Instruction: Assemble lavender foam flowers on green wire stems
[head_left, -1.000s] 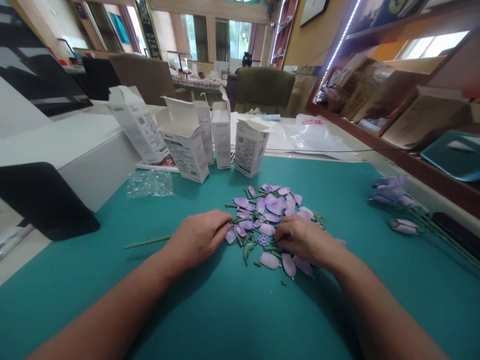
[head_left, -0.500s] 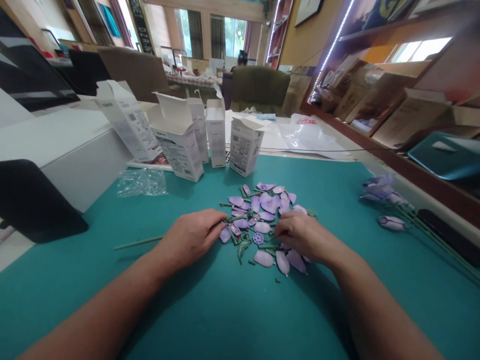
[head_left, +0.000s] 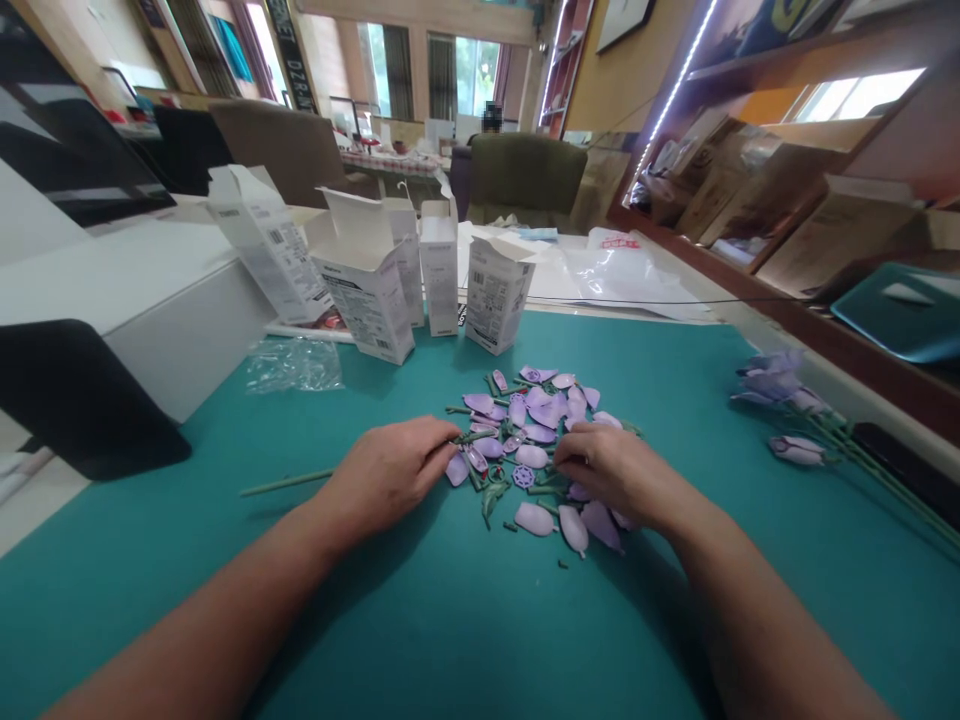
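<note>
1. Head view: a person's left hand [head_left: 386, 475] and right hand [head_left: 611, 470] work over a loose heap of lilac plastic petals [head_left: 544, 408], mixed with dark green leaf and stem pieces and small purple lattice discs. The heap lies mid-way across a teal mat [head_left: 450, 620] covering the worktop.

2. Left fingers [head_left: 442, 432] curl lightly at the heap's near-left edge, their tips against a green sprig; whether they grip it cannot be told. Right fingers [head_left: 570, 462] bend down into the heap's near-right side, their tips hidden among the petals, so whether they are open or closed cannot be told.

3. Most parts in the heap remain separate. Well to the right of the heap lie long-stemmed lilac flowers [head_left: 780, 385], apparently assembled, with a closed lilac bud [head_left: 796, 451] on a stem among them. To the heap's left, beyond the left hand, a slim bare green stem [head_left: 285, 483] rests on the mat with no petals showing.

4. Behind the heap stand five open white printed cardboard cartons [head_left: 367, 300], well apart from the hands. Left of the cartons lies a crumpled clear plastic bag [head_left: 294, 365]. Nothing stands between the hands and the heap, though loose petals crowd around the right hand.
</note>
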